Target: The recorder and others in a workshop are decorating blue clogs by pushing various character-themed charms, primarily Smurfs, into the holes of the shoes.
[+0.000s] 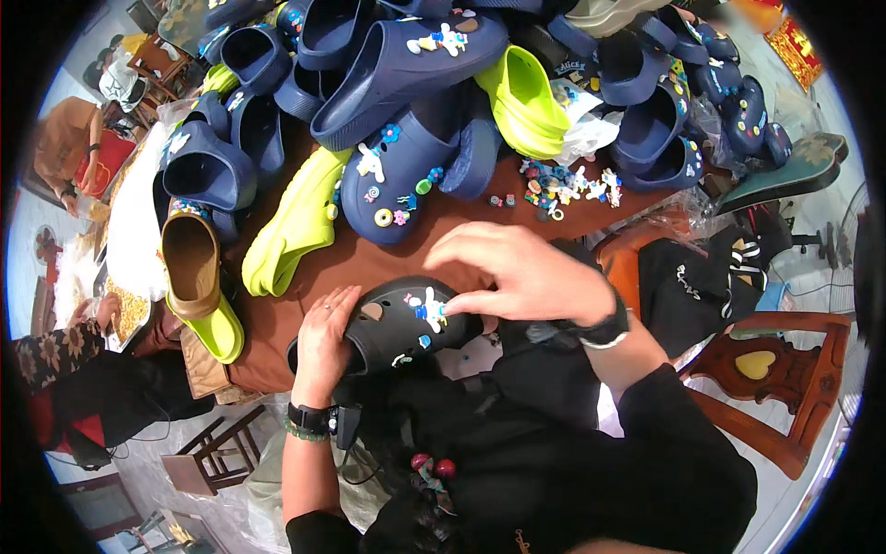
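A black clog [374, 343] with charms on its upper lies at the near edge of the table, close to my body. My left hand [325, 337] is wrapped over its heel end and grips it. Over the toe end is my right hand [526, 277], its thumb stretched toward a white cartoon charm [428, 309] and its fingers curved apart from the thumb. Whether that thumb touches the charm I cannot tell. Beyond the clog, a navy clog [392, 189] carries several colourful charms. Small loose charms [572, 187] lie in a pile past my right hand.
Navy clogs [406, 69] heap up across the far side of the table. Lime clogs [293, 226] and a brown clog [191, 263] sit at the left. A wooden chair [780, 383] stands at right, a wooden stool [217, 457] at lower left. Another person's hand [108, 312] is at far left.
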### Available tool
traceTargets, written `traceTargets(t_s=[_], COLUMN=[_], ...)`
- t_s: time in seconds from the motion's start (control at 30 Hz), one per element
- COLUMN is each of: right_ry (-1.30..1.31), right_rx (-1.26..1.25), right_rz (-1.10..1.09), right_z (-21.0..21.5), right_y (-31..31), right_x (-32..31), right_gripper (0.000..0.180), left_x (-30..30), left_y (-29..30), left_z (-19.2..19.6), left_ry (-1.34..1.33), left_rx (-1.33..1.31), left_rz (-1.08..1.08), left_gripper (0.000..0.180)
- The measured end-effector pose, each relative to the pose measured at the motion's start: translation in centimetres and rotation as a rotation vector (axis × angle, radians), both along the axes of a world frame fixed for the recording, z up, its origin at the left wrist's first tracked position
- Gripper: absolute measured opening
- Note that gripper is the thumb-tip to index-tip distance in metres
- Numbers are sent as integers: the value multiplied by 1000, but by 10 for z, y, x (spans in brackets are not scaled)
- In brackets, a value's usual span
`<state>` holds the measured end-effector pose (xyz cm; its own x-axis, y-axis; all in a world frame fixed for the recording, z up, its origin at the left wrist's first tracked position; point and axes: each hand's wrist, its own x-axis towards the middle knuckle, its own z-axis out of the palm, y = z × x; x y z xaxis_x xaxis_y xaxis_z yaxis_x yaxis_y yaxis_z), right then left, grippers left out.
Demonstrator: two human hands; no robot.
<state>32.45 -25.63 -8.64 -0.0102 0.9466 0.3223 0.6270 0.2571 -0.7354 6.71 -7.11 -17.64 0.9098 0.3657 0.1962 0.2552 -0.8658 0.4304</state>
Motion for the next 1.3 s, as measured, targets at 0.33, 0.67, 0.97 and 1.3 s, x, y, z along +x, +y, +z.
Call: traceTargets(t_s=[0.33, 0.67, 0.97, 1.3], right_ry=[-104, -150, -135, -347], right_rx=[-138, -89, -70, -262], right_rz=[-9, -81, -36, -451], right_z=[-99, -104, -106, -69], right_y=[15, 11, 8, -3], right_x=[-45, -43, -36, 109], right_gripper=[66, 70, 62, 28], left_x=[-13, -44, -12, 18], left_y=[-12, -57, -65, -40], left_z=[-2, 7, -3, -16], left_ry=[-6, -87, -182, -445], left_rx=[113, -423, -556, -409], left_rz=[152, 578, 623, 621], left_gripper=[65, 14, 24, 24])
